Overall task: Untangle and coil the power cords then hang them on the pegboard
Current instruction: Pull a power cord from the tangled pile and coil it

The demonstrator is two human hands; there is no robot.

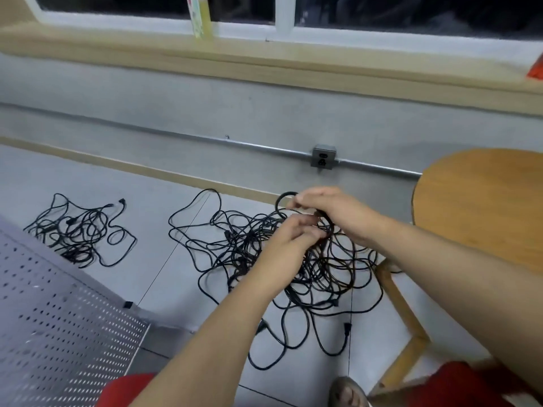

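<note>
A large tangle of black power cords (264, 259) lies on the light floor in the middle of the head view. A smaller black tangle (79, 230) lies apart at the left. My left hand (293, 233) and my right hand (332, 212) are raised over the big tangle, close together. Both pinch a black cord that loops up between them, with a small loop (283, 199) showing just left of my right fingers. The grey perforated pegboard (53, 318) lies slanted at the lower left.
A round wooden table (482, 207) with wooden legs stands at the right. A grey wall with a metal conduit and a socket (323, 157) runs behind the cords. A yellow bottle (199, 16) stands on the window sill. My sandalled foot (346, 392) is at the bottom.
</note>
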